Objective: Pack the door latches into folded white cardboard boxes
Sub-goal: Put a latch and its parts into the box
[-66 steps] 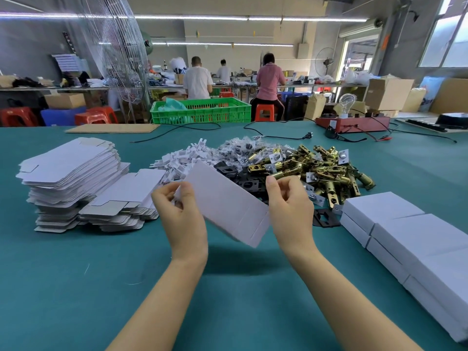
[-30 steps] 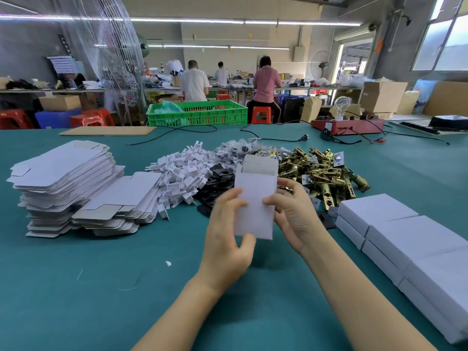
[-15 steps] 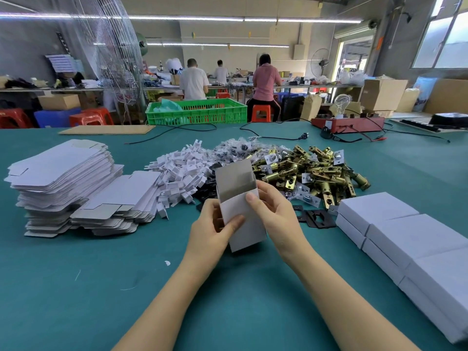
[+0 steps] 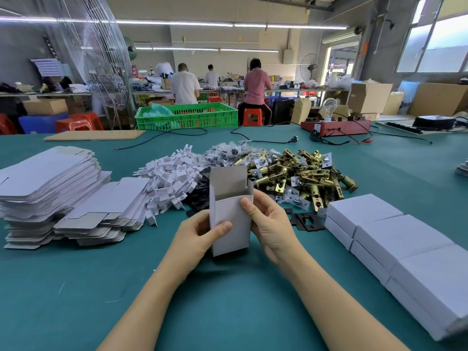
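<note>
Centre of frame: the white box (image 4: 229, 224) stands upright on the green table (image 4: 228, 312), top flap open toward the far side, grey inside showing. My left hand (image 4: 200, 233) grips its left edge, thumb pressed on the front panel, fingers curled behind, out of view. My right hand (image 4: 268, 224) holds the right edge, thumb on the front face near the rim, fingers wrapped round the side.

Handling judgement: thin card, very light, springy; walls will buckle if I squeeze mid-panel. Best to hold by the corner creases, low down, leaving the mouth clear.

The door latches (image 4: 298, 177) lie heaped just beyond the box, centre right, brass-coloured metal. Likely dense and hard, maybe slick; I would take one by the barrel. One could tip or bulge the light box, so support its bottom.

Flat blanks (image 4: 48, 181) are stacked at left; closed boxes (image 4: 395, 239) sit at right.
</note>
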Demonstrator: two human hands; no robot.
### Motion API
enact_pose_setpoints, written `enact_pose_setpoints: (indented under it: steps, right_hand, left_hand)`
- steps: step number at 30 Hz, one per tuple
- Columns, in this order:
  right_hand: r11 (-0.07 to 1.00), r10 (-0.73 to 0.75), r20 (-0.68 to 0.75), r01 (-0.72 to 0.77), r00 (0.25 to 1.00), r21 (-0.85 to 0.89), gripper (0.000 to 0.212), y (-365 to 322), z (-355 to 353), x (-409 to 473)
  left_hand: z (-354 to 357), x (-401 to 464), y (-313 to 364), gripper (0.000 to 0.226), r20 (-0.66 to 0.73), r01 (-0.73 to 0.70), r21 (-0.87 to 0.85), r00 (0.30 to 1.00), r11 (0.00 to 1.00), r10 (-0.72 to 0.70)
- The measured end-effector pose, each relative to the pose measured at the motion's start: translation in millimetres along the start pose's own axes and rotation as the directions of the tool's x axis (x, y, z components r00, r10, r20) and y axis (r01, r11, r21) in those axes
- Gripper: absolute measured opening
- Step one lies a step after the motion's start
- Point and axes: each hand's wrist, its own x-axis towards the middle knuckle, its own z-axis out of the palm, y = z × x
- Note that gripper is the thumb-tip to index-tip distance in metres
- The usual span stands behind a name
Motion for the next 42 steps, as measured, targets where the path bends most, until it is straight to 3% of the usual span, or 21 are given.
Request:
enact_pose_setpoints:
  steps: [6, 12, 16, 18, 20, 22, 24, 26, 28, 31, 33, 35, 40, 42]
  right_hand:
    - [0.990, 0.067, 0.059, -0.074, 0.996, 0.117, 0.038, 1, -10, 4]
    - [0.985, 0.160, 0.103, -0.166, 0.982, 0.051, 0.040, -6, -21, 5]
    - [0.939, 0.163, -0.271, -0.234, 0.949, -0.252, 0.016, -22, -35, 14]
    - [0.922, 0.079, -0.458, -0.240, 0.885, -0.305, 0.007, -37, -48, 24]
    - [0.910, -0.034, -0.535, -0.194, 0.844, -0.365, 0.012, -52, -57, 39]
    - [0.755, -0.217, -0.489, -0.173, 0.845, -0.633, 0.012, -59, -63, 60]
    - [0.411, -0.345, -0.276, -0.120, 0.897, -0.904, 0.013, -60, -67, 79]
    - [0.063, -0.270, -0.035, -0.018, 0.962, -0.998, 0.024, -58, -73, 96]
    - [-0.259, -0.096, 0.097, 0.070, 0.991, -0.963, 0.030, -55, -75, 109]
    - [-0.505, 0.080, 0.125, 0.149, 0.989, -0.850, 0.041, -46, -75, 123]
    - [-0.585, 0.150, 0.062, 0.139, 0.987, -0.799, 0.046, -40, -77, 129]
    - [-0.590, 0.167, 0.000, 0.100, 0.986, -0.801, 0.037, -37, -78, 129]
    - [-0.512, 0.075, 0.014, 0.050, 0.997, -0.858, 0.024, -31, -79, 122]
    - [-0.409, 0.066, -0.011, 0.017, 0.998, -0.912, 0.025, -30, -79, 118]
  left_hand:
    - [-1, 3, -4, 0.032, -0.020, 0.009, -0.028, 1.000, 1.000, -0.010]
    - [-2, 8, -10, 0.024, -0.070, 0.043, -0.003, 0.997, 0.999, -0.043]
    - [-4, 10, -14, 0.032, -0.046, 0.069, -0.028, 0.996, 0.997, -0.070]
    - [-4, 11, -16, 0.037, -0.006, 0.076, -0.013, 0.997, 0.997, -0.076]
    - [-4, 12, -18, 0.039, 0.006, 0.071, 0.007, 0.997, 0.997, -0.071]
    - [-4, 12, -20, 0.040, 0.007, 0.066, 0.037, 0.998, 0.997, -0.066]
    - [-4, 11, -22, 0.040, 0.016, 0.060, 0.072, 0.998, 0.996, -0.061]
    - [-5, 10, -23, 0.040, 0.026, 0.058, 0.097, 0.998, 0.994, -0.061]
    - [-6, 10, -24, 0.039, 0.030, 0.062, 0.114, 0.997, 0.992, -0.066]
    - [-6, 10, -26, 0.039, 0.032, 0.066, 0.122, 0.997, 0.990, -0.070]
    - [-6, 10, -26, 0.040, 0.034, 0.064, 0.125, 0.997, 0.990, -0.069]
    - [-7, 10, -25, 0.040, 0.034, 0.071, 0.124, 0.997, 0.990, -0.075]
    - [-7, 9, -23, 0.044, 0.039, 0.076, 0.113, 0.996, 0.991, -0.081]
    - [-6, 9, -24, 0.044, 0.038, 0.078, 0.105, 0.996, 0.991, -0.082]
